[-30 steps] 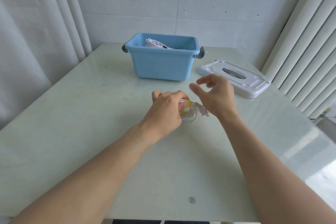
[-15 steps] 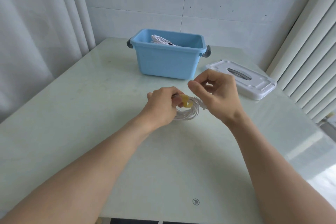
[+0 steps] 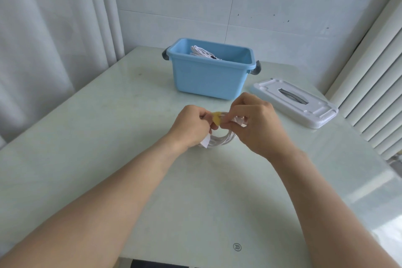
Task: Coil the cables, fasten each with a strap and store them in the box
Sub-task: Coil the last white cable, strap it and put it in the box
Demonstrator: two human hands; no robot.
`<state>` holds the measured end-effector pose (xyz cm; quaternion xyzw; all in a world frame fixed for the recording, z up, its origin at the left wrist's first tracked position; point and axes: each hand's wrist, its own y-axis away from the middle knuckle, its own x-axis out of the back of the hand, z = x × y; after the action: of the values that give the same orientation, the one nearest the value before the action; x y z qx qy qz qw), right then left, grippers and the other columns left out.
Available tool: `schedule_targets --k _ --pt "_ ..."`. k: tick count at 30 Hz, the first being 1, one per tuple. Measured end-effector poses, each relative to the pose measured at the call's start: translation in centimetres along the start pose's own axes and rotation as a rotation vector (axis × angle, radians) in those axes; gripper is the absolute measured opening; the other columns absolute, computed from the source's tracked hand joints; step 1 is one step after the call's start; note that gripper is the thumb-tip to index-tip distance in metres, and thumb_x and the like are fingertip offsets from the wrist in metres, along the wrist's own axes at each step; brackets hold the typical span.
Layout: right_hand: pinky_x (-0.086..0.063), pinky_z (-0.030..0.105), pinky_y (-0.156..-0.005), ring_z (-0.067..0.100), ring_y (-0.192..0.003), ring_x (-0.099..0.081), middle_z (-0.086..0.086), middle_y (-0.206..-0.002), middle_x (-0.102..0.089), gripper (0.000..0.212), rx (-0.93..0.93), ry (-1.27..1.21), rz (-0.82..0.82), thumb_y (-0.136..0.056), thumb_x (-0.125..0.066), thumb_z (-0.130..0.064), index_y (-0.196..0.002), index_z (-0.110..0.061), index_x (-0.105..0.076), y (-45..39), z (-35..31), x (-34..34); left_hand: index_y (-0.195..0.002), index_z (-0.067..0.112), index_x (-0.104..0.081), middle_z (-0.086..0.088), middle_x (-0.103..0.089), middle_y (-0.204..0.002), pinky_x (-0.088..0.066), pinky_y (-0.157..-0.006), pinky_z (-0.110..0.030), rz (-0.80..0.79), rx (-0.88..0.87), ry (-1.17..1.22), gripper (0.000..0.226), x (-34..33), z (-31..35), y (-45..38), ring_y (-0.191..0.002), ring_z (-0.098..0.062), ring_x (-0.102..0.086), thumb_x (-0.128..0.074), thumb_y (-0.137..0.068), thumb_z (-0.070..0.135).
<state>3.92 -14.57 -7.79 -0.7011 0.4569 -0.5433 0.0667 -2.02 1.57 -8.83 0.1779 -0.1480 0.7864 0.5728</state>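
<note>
Pinching the yellow strap (image 3: pixel 216 119) between right thumb and forefinger, right hand (image 3: pixel 255 124) curled over the far side of the white cable coil (image 3: pixel 219 140); left hand (image 3: pixel 192 125) curled tight on the coil's near-left side, just above the table (image 3: pixel 108 137). Best kept snug: loops bunched, strap pulled taut around them before pressing its end down. Beyond, open blue box (image 3: pixel 210 77) already holding a bundled white cable (image 3: pixel 203 52), white lid (image 3: pixel 293 102) lying beside it.
</note>
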Motion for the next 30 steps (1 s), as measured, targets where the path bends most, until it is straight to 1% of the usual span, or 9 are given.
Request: schedule_targets --k 5,9,11,14,18,21,25,28,30 --pt "-0.039 0.01 -0.068 -0.002 -0.071 -0.051 -0.003 -0.091 -0.057 0.032 -0.017 0.021 -0.085 -0.07 -0.089 -0.009 -0.099 -0.017 -0.076 0.1 0.1 -0.3 -0.077 0.008 -0.074 -0.005 -0.068 -0.074 -0.046 -0.062 -0.024 -0.009 0.121 0.112 0.031 0.2 0.2 0.1 -0.064 -0.017 -0.058 -0.054 -0.1 0.015" --pt "-0.044 0.033 -0.062 0.022 -0.076 -0.052 0.003 -0.088 -0.06 0.012 0.104 0.017 -0.027 -0.073 -0.085 -0.011 -0.081 -0.019 -0.08 0.1 0.1 -0.7 -0.071 0.011 -0.073 -0.009 -0.068 -0.071 -0.049 -0.071 -0.03 -0.002 0.142 0.149 0.036 0.2 0.0 -0.2 -0.067 -0.022 -0.059 -0.054 -0.101 0.017" --pt "-0.049 0.04 -0.063 0.025 -0.08 -0.053 0.001 -0.088 -0.063 0.012 0.159 0.058 -0.027 -0.073 -0.084 -0.01 -0.076 -0.02 -0.08 0.1 0.3 -0.7 -0.074 0.011 -0.073 -0.007 -0.069 -0.069 -0.052 -0.077 -0.034 -0.011 0.145 0.192 0.034 0.1 -0.2 -0.4 -0.068 -0.022 -0.062 -0.055 -0.101 0.02" --pt "-0.051 0.045 -0.07 0.027 -0.083 -0.057 -0.002 -0.087 -0.066 0.013 0.206 0.148 -0.047 -0.071 -0.087 -0.008 -0.074 -0.02 -0.08 0.1 0.2 -1.0 -0.081 0.007 -0.076 -0.011 -0.075 -0.081 -0.053 -0.088 -0.037 -0.039 0.108 0.225 0.031 0.0 -0.5 -0.3 -0.074 -0.021 -0.065 -0.059 -0.099 0.026" --pt "-0.052 0.044 -0.068 0.029 -0.08 -0.061 -0.001 -0.085 -0.069 0.01 0.246 0.1 -0.003 -0.074 -0.082 -0.007 -0.076 -0.016 -0.078 0.0 0.1 -0.9 -0.085 0.007 -0.075 -0.014 -0.076 -0.087 -0.055 -0.077 -0.032 -0.091 0.078 0.267 0.025 0.2 -0.5 -0.2 -0.072 -0.018 -0.068 -0.063 -0.097 0.024" --pt "-0.053 0.044 -0.064 0.027 -0.077 -0.063 0.001 -0.083 -0.07 0.007 0.208 0.022 0.019 -0.081 -0.077 -0.005 -0.08 -0.011 -0.076 0.0 0.6 -0.4 -0.086 0.008 -0.076 -0.005 -0.076 -0.082 -0.055 -0.066 -0.023 -0.112 0.036 0.259 0.022 0.1 -0.3 0.1 -0.068 -0.012 -0.066 -0.063 -0.097 0.023" --pt "-0.054 0.044 -0.069 0.024 -0.075 -0.064 0.002 -0.082 -0.069 0.005 0.107 -0.029 0.019 -0.088 -0.071 -0.011 -0.085 -0.009 -0.074 0.2 0.8 -0.8 -0.086 0.01 -0.078 0.001 -0.076 -0.078 -0.048 -0.067 -0.023 -0.12 -0.012 0.192 0.02 0.3 -0.4 0.0 -0.068 -0.01 -0.061 -0.067 -0.094 0.025" --pt "-0.052 0.031 -0.073 0.016 -0.074 -0.063 0.003 -0.084 -0.071 0.011 0.023 -0.067 0.015 -0.091 -0.066 -0.004 -0.087 -0.008 -0.074 0.4 0.9 -1.4 -0.087 0.012 -0.079 0.005 -0.075 -0.075 -0.046 -0.065 -0.019 -0.158 -0.019 0.166 0.017 0.7 -0.7 -0.2 -0.068 -0.008 -0.059 -0.068 -0.093 0.024" --pt "-0.048 0.018 -0.069 0.013 -0.074 -0.061 0.005 -0.083 -0.072 0.015 -0.032 -0.087 0.025 -0.091 -0.063 0.001 -0.085 -0.007 -0.075 0.4 0.6 -1.4 -0.087 0.014 -0.079 0.007 -0.075 -0.074 -0.045 -0.062 -0.016 -0.17 -0.104 0.095 0.018 0.8 -0.8 -0.2 -0.066 -0.005 -0.059 -0.064 -0.095 0.019"
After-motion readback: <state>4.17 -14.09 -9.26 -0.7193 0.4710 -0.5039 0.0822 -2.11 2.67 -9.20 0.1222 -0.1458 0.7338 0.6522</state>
